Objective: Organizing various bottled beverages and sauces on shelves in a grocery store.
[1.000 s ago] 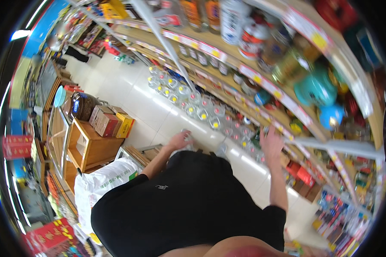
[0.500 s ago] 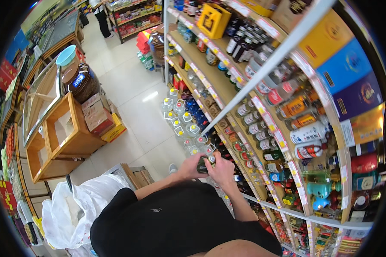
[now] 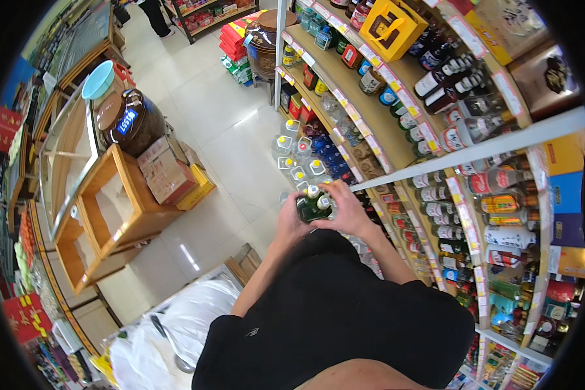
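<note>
Two small dark green glass bottles [image 3: 310, 208] with white caps stand side by side between my hands, in front of my black shirt. My left hand [image 3: 291, 220] curls round their left side. From the right, my right hand [image 3: 348, 211] closes on the same pair, its fingers by the caps. Just beyond my fingers, large clear plastic jugs [image 3: 284, 144] with yellow or red caps are grouped on the floor. The lower parts of the bottles are partly hidden by my fingers.
Tall shelves of bottles [image 3: 448, 231] run along my right, with a grey metal post [image 3: 435, 167] between sections. To the left stand a wooden display stand [image 3: 120, 221], cartons [image 3: 166, 170] and a brown jar [image 3: 133, 123]. White plastic bags [image 3: 201, 312] with a metal scoop lie near left.
The view has shifted, so shelves and jugs sit farther right. My hands have moved farther from my body, still gripping the green bottles, whose caps now show more clearly.
</note>
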Tool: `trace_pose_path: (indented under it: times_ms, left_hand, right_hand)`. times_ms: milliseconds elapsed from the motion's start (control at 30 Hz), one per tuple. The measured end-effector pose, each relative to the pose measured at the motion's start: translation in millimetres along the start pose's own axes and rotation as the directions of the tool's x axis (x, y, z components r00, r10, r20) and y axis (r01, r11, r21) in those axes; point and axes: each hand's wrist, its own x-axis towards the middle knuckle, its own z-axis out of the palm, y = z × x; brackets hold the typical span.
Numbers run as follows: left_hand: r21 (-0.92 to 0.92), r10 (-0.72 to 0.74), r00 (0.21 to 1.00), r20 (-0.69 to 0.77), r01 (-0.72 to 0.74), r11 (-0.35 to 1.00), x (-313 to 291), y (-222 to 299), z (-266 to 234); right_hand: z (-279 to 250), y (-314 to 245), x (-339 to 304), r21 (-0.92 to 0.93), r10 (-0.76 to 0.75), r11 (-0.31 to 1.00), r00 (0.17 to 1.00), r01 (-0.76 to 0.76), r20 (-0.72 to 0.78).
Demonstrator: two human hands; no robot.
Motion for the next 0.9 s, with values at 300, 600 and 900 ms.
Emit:
trace_pose_path:
  times_ms: [300,600,900]
  left_hand:
    - [0.133,0.327,0.845,0.423,-0.415,0.900,256.1,-24.1,-40.8]
    - [-0.021,0.355,0.835,0.421,-0.382,0.924,469.3,-55.2,-10.7]
    - [-0.076,0.313,0.929,0.200,-0.303,0.950,610.4,-117.5,33.5]
  right_hand:
    - [-7.6,101.4,172.6,0.514,0.149,0.853,0.986,-0.094,-0.068]
    - [-44.7,206.6,328.0,0.333,0.326,0.919,0.883,-0.211,-0.339]
    - [-105.2,246.2,477.8,0.210,0.591,0.789,0.621,-0.577,-0.514]
